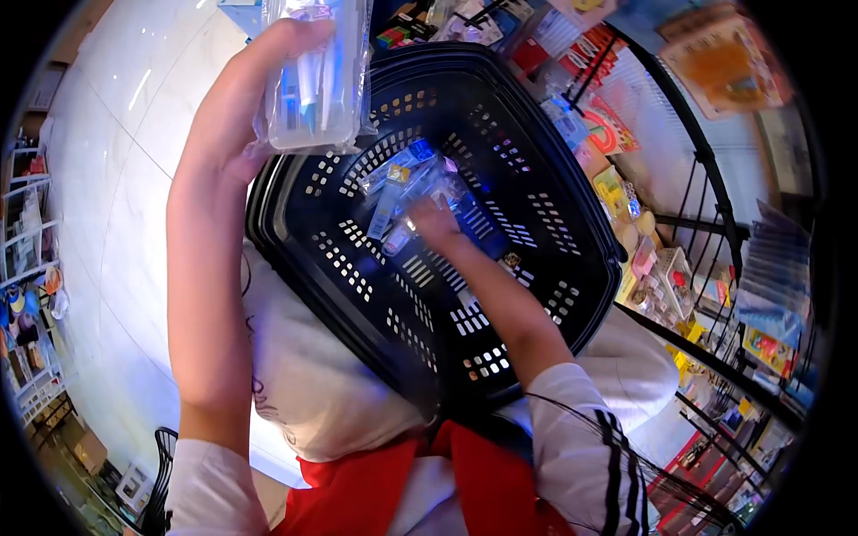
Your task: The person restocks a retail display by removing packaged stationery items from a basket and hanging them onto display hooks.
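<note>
My left hand (253, 85) is raised at the upper left, its fingers closed around a clear plastic case (332, 112) in a transparent wrapper. White and blue slender items show inside the case. Down in the black shopping basket (308, 210), my right hand (434, 223) reaches into a small heap of clear-wrapped packets (386, 207), some with blue parts. Its fingers look curled on the packets, slightly blurred, and what they grip is hard to make out. The case hangs over the basket's upper left rim.
Wire racks (702, 170) with many packaged goods stand along the right. A blurred orange package (728, 71) hangs at the upper right. White shelves (31, 241) line the far left beyond the pale tiled floor (116, 205). The basket sits close against my lap.
</note>
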A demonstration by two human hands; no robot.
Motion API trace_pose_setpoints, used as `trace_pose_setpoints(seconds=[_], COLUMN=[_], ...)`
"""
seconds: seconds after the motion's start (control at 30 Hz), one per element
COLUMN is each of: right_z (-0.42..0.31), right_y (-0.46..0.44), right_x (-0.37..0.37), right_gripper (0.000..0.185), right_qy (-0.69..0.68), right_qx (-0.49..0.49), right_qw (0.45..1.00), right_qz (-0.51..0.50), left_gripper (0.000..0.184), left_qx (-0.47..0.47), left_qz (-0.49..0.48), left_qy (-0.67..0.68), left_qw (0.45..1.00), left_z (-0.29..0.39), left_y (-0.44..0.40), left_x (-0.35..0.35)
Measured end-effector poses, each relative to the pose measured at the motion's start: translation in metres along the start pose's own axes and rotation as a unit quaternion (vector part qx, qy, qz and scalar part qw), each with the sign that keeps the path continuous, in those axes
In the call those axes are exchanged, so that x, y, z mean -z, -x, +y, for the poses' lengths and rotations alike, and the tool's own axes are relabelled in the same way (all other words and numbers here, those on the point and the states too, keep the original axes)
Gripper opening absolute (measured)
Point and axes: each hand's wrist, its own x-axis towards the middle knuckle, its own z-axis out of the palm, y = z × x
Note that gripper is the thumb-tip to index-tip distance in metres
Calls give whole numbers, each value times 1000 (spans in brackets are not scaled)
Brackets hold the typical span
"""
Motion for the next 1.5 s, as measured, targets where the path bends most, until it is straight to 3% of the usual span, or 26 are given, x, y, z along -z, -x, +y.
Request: trace_pose_setpoints(seconds=[0.03, 0.13, 0.23, 0.33, 0.43, 0.47, 0.5, 0.53, 0.57, 0.6, 0.67, 0.7, 0.8, 0.9, 0.93, 0.97, 1.0, 1.07, 1.17, 1.2, 1.3, 1.4, 1.43, 1.5], right_z=[-6, -3, 5, 6, -3, -5, -3, 2, 17, 17, 24, 23, 19, 20, 21, 19, 12, 5, -7, -12, -24, -26, -28, -35], right_y=[4, 4, 40, 86, 96, 86, 65, 45, 30, 11, 8, -1, 2, 17, 7, -8, -25, -50, -65, -65, -64, -63, -67, -76], right_x=[-10, -22, 5, 11, 2, -8, -24, -45, -109, -117, -120, -98, -55, 10, 22, 73, 142, 223, 284, 292, 295, 280, 275, 263], right_gripper=[30, 36, 40, 37, 37, 42, 47, 53, 56, 60, 44, 37, 36, 34, 36, 32, 29, 22, 16, 17, 19, 21, 22, 26], right_qy=[50, 28, -34, -48, -167, -326, -469, -590, -542, -486, -503, -511, -331, -519, -559, -567, -643, -682, -687, -671, -696, -744, -780, -842], right_qx=[34, -37, 60, 65, -210, -315, -405, -475, -552, -622, -666, -686, -648, -357, -274, -254, -310, -306, -265, -266, -283, -236, -229, -212], right_qw=[998, 990, 977, 951, 943, 885, 785, 647, 619, 583, 533, 506, 683, 774, 762, 760, 685, 636, 634, 649, 607, 550, 497, 387], right_qz=[30, -133, -203, -298, -199, -109, -13, 82, 138, 192, 138, 111, 61, 65, 177, 191, 148, 193, 237, 242, 258, 297, 303, 310], left_gripper=[57, 57, 55, 55, 55, 55, 55, 55, 56, 56, 60, 62, 70, 70, 70, 70, 70, 69, 68, 64, 74, 86, 88, 85], left_qx=[8, 21, 4, 13, 19, 23, 26, 36, 46, 56, 46, 25, -6, 10, 34, 57, 59, 61, 66, 53, 35, -24, -72, -140], left_qz=[-19, -5, -41, -36, -33, -31, -28, -21, -14, -7, -7, -70, -180, -243, -272, -300, -320, -359, -356, -336, -343, -324, -286, -273], left_qy=[-11, 45, 62, 79, 85, 79, 69, 38, 7, -23, -88, -107, -134, -147, -133, -119, -98, -58, -29, -12, -40, -229, -339, -403], left_qw=[1000, 999, 997, 996, 996, 996, 997, 998, 999, 998, 995, 991, 974, 959, 953, 945, 941, 930, 932, 940, 938, 917, 894, 862], left_z=[-1, -3, -1, -4, -7, -7, -7, -9, -10, -13, -22, -18, -18, -16, -16, -16, -19, -27, -40, -42, -43, -43, -43, -42], left_y=[-2, -7, -8, -10, -11, -12, -12, -12, -13, -13, -18, -16, -17, -14, -13, -11, -9, -5, -3, -1, -1, -7, -12, -14], left_x=[3, 5, 1, 4, 4, 4, 3, 4, 5, 7, 8, -2, -14, -19, -20, -22, -25, -32, -43, -45, -43, -35, -31, -28])
